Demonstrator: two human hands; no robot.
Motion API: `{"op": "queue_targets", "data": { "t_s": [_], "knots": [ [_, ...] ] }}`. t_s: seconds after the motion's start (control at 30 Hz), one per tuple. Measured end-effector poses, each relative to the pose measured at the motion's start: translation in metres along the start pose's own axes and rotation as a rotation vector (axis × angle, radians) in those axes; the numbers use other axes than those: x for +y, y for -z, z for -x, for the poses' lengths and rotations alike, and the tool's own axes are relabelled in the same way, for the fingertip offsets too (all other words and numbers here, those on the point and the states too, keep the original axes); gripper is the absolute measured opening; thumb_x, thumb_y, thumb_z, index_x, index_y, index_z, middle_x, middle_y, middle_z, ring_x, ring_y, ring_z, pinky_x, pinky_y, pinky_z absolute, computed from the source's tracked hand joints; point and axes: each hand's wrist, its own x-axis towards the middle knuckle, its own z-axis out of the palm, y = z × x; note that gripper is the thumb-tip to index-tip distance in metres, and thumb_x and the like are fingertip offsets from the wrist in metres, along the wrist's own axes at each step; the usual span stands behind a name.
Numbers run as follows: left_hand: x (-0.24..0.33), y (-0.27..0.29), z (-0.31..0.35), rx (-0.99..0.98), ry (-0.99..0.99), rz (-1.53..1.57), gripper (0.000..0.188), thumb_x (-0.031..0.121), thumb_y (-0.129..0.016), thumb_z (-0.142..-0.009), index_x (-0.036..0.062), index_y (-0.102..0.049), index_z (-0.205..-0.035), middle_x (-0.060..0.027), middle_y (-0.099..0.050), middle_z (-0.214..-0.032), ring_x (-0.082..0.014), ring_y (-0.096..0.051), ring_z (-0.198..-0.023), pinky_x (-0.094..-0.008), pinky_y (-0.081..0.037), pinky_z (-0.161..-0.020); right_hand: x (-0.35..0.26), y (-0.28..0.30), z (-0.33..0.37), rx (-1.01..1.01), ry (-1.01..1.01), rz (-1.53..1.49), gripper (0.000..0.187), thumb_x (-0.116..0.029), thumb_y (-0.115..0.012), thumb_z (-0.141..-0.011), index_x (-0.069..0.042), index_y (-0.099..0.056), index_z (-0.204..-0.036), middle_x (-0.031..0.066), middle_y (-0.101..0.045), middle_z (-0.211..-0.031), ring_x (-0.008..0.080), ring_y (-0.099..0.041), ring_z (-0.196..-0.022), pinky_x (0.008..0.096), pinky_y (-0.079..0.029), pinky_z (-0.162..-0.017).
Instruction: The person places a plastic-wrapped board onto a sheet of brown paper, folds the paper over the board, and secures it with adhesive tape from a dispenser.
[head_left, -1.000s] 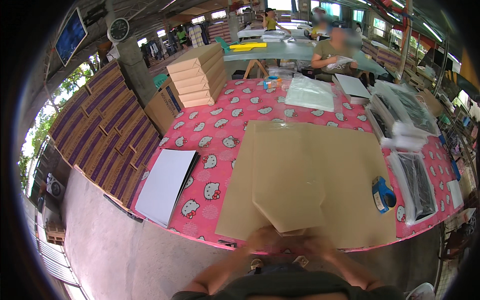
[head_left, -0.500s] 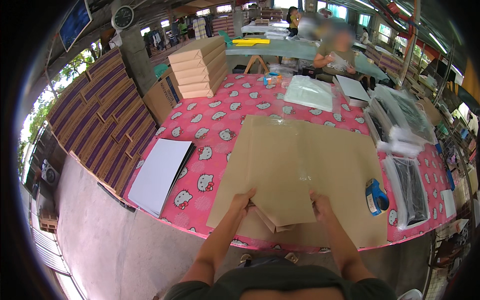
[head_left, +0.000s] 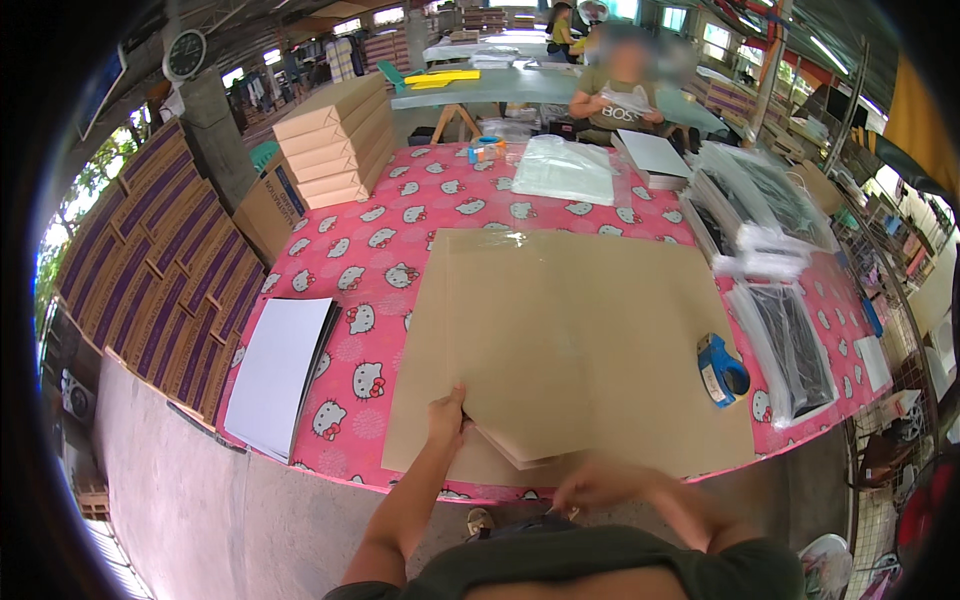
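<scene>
A large flat brown cardboard sheet (head_left: 570,340) lies on a table with a pink cartoon-cat cloth (head_left: 370,250). A folded flap of the cardboard points toward me at its near edge. My left hand (head_left: 447,415) presses on the near left part of that flap, fingers on the cardboard. My right hand (head_left: 590,488) is off the table's near edge, close to my body, fingers curled; whether it holds anything is unclear.
A blue tape dispenser (head_left: 722,370) sits at the cardboard's right edge. White sheets (head_left: 280,370) lie at the left. Plastic-wrapped dark packs (head_left: 790,340) line the right side. Flat boxes (head_left: 335,140) are stacked at the far left. A person (head_left: 622,85) sits across.
My right hand has left the cardboard flap and drawn back toward my body. My left hand stays on the flap. The view has dropped closer to the table.
</scene>
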Motion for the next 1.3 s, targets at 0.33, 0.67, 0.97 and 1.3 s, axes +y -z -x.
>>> {"op": "queue_targets", "data": {
  "t_s": [0.33, 0.67, 0.97, 1.3],
  "knots": [
    [-0.125, -0.008, 0.066, 0.172, -0.319, -0.432, 0.049, 0.039, -0.042, -0.092, -0.0074, -0.059, -0.092, -0.0158, -0.062, -0.075, -0.0228, -0.06, -0.064, -0.0317, -0.048, -0.059, 0.044, 0.105, -0.137, 0.824, 0.05, 0.906, 0.069, -0.054, -0.036, -0.087, -0.007, -0.023, -0.137, 0.0094, -0.021, -0.143, 0.0329, -0.017, -0.132, 0.0542, -0.017, -0.103],
    [0.053, -0.058, 0.036, -0.14, -0.965, -1.176, 0.029, 0.023, -0.043, -0.09, 0.0013, -0.056, -0.104, -0.0123, -0.06, -0.1, -0.0237, -0.058, -0.093, -0.0373, -0.044, -0.08, 0.058, 0.102, -0.136, 0.896, 0.095, 0.92, 0.068, -0.05, -0.039, -0.087, -0.003, -0.029, -0.134, 0.0134, -0.027, -0.14, 0.0318, -0.025, -0.129, 0.0536, -0.019, -0.103],
    [-0.015, -0.005, -0.033, -0.123, -1.574, -1.597, 0.055, 0.041, -0.05, -0.083, 0.0043, -0.045, -0.123, -0.0141, -0.044, -0.129, -0.0272, -0.045, -0.116, -0.0411, -0.033, -0.096, 0.061, 0.076, -0.119, 0.768, -0.018, 1.076, 0.066, -0.048, -0.047, -0.082, -0.002, -0.037, -0.128, 0.0143, -0.034, -0.136, 0.0292, -0.033, -0.125, 0.0486, -0.029, -0.099],
    [0.065, -0.001, -0.017, -0.463, -0.882, -1.822, 0.095, 0.052, -0.064, -0.067, 0.0075, -0.02, -0.138, -0.0144, -0.016, -0.144, -0.0318, -0.016, -0.133, -0.0615, -0.02, -0.098, 0.032, 0.079, -0.133, 0.758, -0.306, 0.93, 0.104, -0.054, -0.067, -0.063, 0.001, -0.018, -0.136, 0.0172, -0.02, -0.142, 0.0348, -0.02, -0.131, 0.0585, -0.017, -0.1]
  ]
}}
